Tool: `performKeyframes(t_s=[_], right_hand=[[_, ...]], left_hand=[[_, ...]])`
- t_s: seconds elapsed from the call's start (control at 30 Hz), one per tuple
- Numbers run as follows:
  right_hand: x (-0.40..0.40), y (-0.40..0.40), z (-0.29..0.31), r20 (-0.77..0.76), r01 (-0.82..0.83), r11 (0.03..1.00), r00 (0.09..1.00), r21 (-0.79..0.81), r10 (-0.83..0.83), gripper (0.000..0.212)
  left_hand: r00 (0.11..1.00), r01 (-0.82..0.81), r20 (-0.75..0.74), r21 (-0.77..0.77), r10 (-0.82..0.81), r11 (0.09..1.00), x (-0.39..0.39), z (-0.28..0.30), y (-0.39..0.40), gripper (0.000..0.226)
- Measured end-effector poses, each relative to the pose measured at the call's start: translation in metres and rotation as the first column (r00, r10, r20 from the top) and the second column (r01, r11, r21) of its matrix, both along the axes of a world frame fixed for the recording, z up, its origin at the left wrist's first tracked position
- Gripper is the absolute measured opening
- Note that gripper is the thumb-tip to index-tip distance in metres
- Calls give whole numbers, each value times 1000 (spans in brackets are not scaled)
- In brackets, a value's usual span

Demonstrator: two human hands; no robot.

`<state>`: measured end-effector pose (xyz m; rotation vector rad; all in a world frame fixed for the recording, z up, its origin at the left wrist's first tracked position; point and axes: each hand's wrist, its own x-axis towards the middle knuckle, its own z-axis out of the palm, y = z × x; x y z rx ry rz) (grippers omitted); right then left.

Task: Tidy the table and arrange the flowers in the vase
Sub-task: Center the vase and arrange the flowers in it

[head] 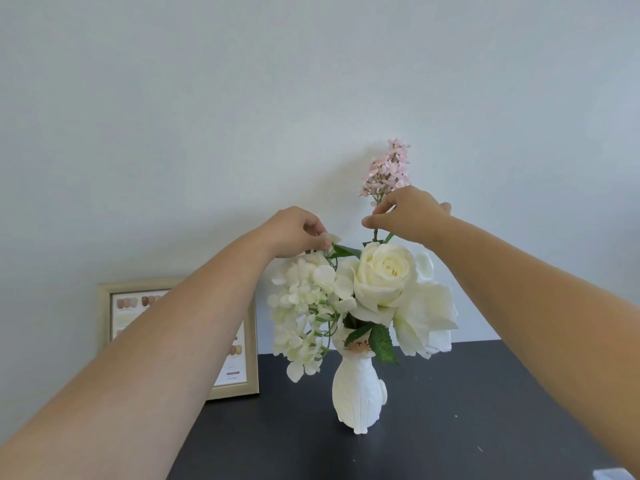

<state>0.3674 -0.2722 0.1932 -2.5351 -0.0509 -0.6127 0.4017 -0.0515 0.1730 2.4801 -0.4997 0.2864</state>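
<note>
The vase (358,388) stands on the table (450,410) before the wall (207,98), with flowers (381,278) in it; a picture frame (242,368) stands behind and left, also on the table

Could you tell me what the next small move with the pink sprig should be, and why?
Probably ease the pink sprig a little deeper. The right hand pinches its stem just under the blossoms, and it stands far above the rose and the rest of the bunch in the vase. The left hand pinches the top of the white cluster, steadying it.
</note>
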Motion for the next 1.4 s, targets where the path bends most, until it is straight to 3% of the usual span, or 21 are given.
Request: performKeyframes(t_s=[0.3,0.43,0.53,0.6,0.83,0.93,1.07,1.17,1.3,1.4], right_hand=[[6,10,-5,48,-14,981,999,193,5,30],[2,7,-8,15,-105,898,994,427,109,31],[-2,7,-10,2,-137,858,988,496,156,35],[-3,7,-10,-9,-157,860,983,486,185,39],[-9,4,-6,-20,-209,892,971,400,237,16],[-11,2,-6,-22,-200,917,975,346,221,9],[-11,-1,-8,-24,-181,938,980,295,197,9],[-10,-3,-9,-22,-187,934,979,305,203,8],[-9,-2,-10,-22,-209,928,974,308,227,8],[-9,0,-10,-28,-212,930,973,299,231,8]], left_hand=[[997,7,79,-22,-5,1000,-11,-1,-4,24],[995,-11,103,-34,14,999,-17,-2,-15,25],[996,-8,93,-38,12,999,-21,-4,-25,24],[997,4,78,-35,-1,999,-23,-6,-30,24],[997,19,75,-41,-16,999,-21,-7,-27,21],[999,22,36,-143,-17,989,-20,-2,-12,28],[969,-50,-248,-245,-12,968,-21,-1,13,55],[904,-63,-425,-217,-36,974,-18,-8,25,53],[920,-20,-381,-282,-93,959,-17,-13,21,39],[956,-4,-286,-247,-69,969,-18,-12,13,44]])
